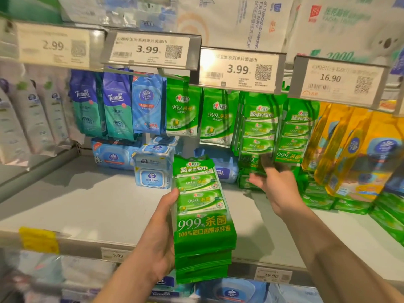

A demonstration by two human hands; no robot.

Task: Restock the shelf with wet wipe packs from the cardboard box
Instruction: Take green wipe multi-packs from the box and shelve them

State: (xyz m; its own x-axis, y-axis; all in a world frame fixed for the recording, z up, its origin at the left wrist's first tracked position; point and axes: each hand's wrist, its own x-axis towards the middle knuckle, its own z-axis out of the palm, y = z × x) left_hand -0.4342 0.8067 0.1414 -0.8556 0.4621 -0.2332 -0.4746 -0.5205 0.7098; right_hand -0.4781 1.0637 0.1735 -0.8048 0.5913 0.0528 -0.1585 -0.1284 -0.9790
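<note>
Biggest risk I see: the stack of green wipe packs [202, 217], held over the white shelf [87, 204], slides apart, since my left hand [160, 232] grips it only along one edge, thumb in front and fingers hidden behind. My right hand [276, 182], blurred but fingers loosely spread and empty, reaches at the hanging green packs [258, 132] and could knock them off their pegs. No cardboard box in view.

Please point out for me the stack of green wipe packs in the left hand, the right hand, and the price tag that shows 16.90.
stack of green wipe packs [202, 217]: head view, front of the top pack.
right hand [278, 184]: head view, back of the hand.
16.90 price tag [336, 80]: head view, white face of the tag.
</note>
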